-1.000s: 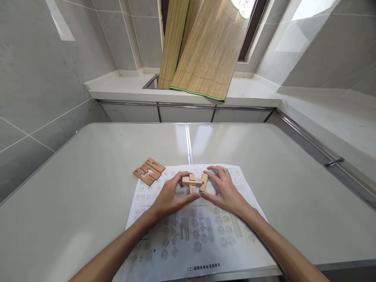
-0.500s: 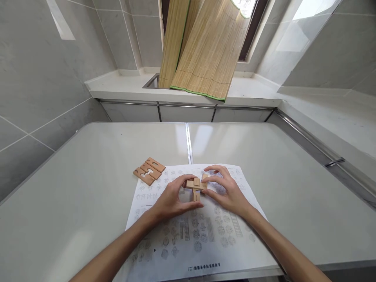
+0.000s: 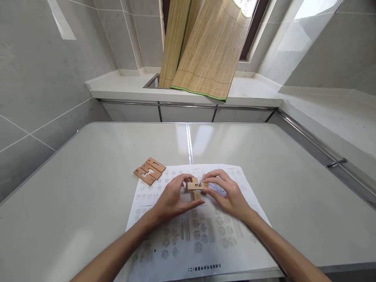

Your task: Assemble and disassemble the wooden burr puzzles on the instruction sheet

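Several pale wooden puzzle blocks [image 3: 196, 187] sit crossed together between my hands, above the printed sheet. My left hand [image 3: 174, 196] curves around their left side, with its fingertips at the back and its thumb by the front block. From the right, my right hand [image 3: 227, 192] pinches the end of the crosswise notched block between thumb and fingers. How the blocks interlock underneath is hidden. Beneath lies a white instruction sheet [image 3: 176, 258] covered in small printed diagrams.
Flat brown wooden pieces [image 3: 149, 171] with cut-outs lie side by side at the sheet's upper left corner. The white table [image 3: 293, 176] has a metal seam down its far half. Beyond it, a woven bamboo mat [image 3: 205, 51] hangs over a ledge by the window.
The crosswise notched block now shows a different arrangement with the others. The small block on top has shifted toward the back, and my right fingers have closed in on the right end.
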Motion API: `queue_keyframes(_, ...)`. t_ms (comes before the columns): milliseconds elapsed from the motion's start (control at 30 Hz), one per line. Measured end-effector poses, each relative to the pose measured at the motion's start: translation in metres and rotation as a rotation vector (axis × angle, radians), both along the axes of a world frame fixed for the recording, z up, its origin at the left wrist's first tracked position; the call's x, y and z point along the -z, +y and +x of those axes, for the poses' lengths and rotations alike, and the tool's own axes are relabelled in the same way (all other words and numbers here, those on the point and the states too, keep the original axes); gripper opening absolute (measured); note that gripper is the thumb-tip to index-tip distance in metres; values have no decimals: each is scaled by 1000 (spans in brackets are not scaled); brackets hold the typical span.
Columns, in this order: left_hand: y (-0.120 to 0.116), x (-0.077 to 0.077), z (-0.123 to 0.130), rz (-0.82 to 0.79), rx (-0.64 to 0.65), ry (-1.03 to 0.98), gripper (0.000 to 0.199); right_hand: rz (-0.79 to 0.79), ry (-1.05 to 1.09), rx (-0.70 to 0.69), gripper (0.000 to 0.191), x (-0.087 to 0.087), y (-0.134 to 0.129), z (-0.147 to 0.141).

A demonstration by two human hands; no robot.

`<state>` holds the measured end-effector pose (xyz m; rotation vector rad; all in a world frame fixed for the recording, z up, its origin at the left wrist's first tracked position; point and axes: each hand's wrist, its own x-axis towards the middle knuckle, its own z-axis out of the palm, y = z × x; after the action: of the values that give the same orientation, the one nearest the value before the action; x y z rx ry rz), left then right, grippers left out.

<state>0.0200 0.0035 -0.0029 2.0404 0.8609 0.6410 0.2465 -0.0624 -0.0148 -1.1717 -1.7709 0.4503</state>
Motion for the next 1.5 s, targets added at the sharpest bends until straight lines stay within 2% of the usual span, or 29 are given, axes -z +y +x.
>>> queue_keyframes(200, 3, 3, 0, 10, -94, 40, 64, -107, 139, 182, 17, 0, 2, 6)
queue_keyframes(367, 5, 9, -2, 103, -129, 95, 60, -239, 349, 349, 29, 4, 6, 13)
queue_keyframes(600, 8, 12, -3, 187, -72, 120, 57, -333, 275, 474, 45, 5, 9, 19)
queue_keyframes(800, 7, 15, -3, 228, -51, 132, 59, -337, 15, 399, 49, 11, 9, 14)
queue_keyframes(933, 8, 17, -4, 248, -50, 130, 60, -320, -85, 346, 47, 15, 10, 12)
queue_keyframes(1500, 6, 20, -4, 240, -30, 167, 68, -263, -145, 259, 32, 20, 10, 7)
